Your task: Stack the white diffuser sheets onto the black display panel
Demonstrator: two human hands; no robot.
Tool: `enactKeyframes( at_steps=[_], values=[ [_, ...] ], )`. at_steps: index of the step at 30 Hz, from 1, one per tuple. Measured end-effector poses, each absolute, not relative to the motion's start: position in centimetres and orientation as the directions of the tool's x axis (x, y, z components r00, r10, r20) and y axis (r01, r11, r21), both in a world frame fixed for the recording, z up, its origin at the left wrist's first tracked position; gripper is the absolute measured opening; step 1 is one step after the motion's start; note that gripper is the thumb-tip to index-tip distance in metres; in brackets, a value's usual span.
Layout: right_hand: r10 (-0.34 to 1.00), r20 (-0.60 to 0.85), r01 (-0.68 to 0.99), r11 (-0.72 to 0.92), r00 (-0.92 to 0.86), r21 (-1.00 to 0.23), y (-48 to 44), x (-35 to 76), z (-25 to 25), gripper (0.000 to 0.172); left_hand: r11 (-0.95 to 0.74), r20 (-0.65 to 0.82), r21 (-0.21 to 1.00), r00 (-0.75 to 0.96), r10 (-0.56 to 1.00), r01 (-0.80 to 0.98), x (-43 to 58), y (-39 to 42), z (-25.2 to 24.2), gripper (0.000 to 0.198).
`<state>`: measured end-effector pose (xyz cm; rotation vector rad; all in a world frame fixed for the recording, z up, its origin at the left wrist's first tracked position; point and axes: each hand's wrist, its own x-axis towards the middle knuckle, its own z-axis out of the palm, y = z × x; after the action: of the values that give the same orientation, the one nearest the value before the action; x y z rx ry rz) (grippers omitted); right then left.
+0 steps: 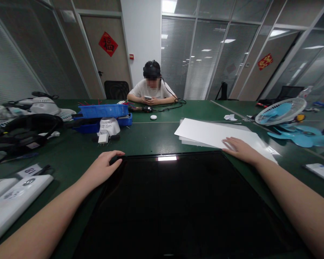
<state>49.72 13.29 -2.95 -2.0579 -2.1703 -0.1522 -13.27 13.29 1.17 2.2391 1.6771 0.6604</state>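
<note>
A large black display panel (172, 205) lies flat on the table directly before me, its glossy face up and reflecting a ceiling light. My left hand (101, 167) is curled round its far left corner, thumb on the near side and fingertips along the far edge. At the far right corner, my right hand (240, 149) lies with fingers stretched out over white sheets (205, 131), its thumb beside the panel's corner. The sheets lie stacked and slightly fanned beyond the panel.
Blue plastic trays (104, 111) and a white fan motor housing (109, 126) stand beyond my left hand. White boards (18, 201) lie at left. Blue fan blades (304, 136) and a fan grille (280, 111) are at right. Across the green table (148, 138), a person (152, 88) holds a phone.
</note>
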Motion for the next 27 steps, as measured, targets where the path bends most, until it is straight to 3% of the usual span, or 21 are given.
enactKeyframes(
  at_steps=[4,17,19,21,24,27],
  values=[
    [0.991,0.131,0.996,0.047,-0.037,-0.073,13.2,49.3,-2.5,0.070,-0.297,0.182,0.468,0.237,0.954,0.833,-13.3,13.3,1.0,0.050],
    [0.970,0.207,0.992,0.117,-0.126,0.055,12.5,47.2,-1.1,0.063,-0.302,0.191,0.471,0.238,0.952,0.829,-13.2,13.0,1.3,0.047],
    [0.974,0.222,0.999,0.024,-0.033,0.046,12.5,47.2,-0.8,0.061,-0.312,0.200,0.460,0.245,0.949,0.831,-13.2,13.0,1.2,0.046],
    [0.956,0.244,0.984,-0.174,0.161,0.031,12.3,47.7,-0.7,0.063,-0.340,0.215,0.432,0.271,0.938,0.835,-13.1,13.1,1.0,0.046],
    [0.842,0.284,0.879,-0.477,0.459,-0.010,11.8,49.7,-1.1,0.078,-0.387,0.219,0.380,0.324,0.920,0.840,-12.7,13.0,0.9,0.043],
    [0.744,0.282,0.782,-0.621,0.606,-0.041,11.0,52.5,-2.0,0.090,-0.453,0.233,0.308,0.395,0.889,0.837,-11.5,12.9,1.4,0.041]
  ],
)
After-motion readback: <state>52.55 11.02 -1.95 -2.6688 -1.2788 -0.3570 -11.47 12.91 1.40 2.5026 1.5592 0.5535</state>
